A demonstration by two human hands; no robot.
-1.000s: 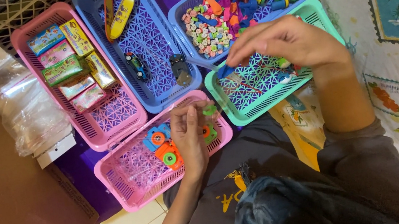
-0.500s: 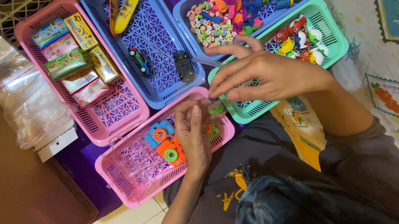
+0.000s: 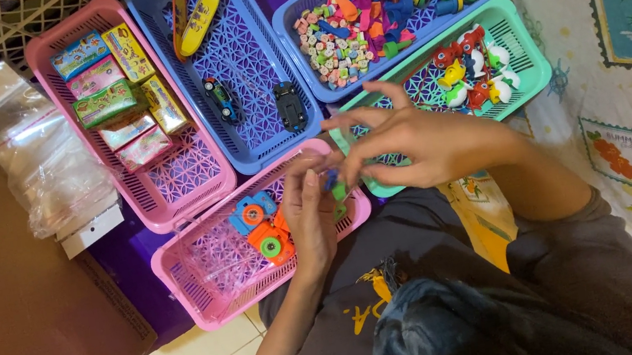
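Now we see small rectangular boxes [image 3: 116, 99], green, yellow and pink, stacked in the far pink lattice basket [image 3: 189, 176]. Since a moment ago our right hand [image 3: 412, 145] has come off the green basket [image 3: 519, 44] to meet our left hand [image 3: 309, 216]; both pinch a small blue-green plastic toy [image 3: 332, 185] over the near pink basket [image 3: 214, 278].

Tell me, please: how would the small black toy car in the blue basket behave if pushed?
The black toy car looks small and plastic, so probably light. It has wheels, so it would likely roll, though the blue basket's perforated floor may catch them.
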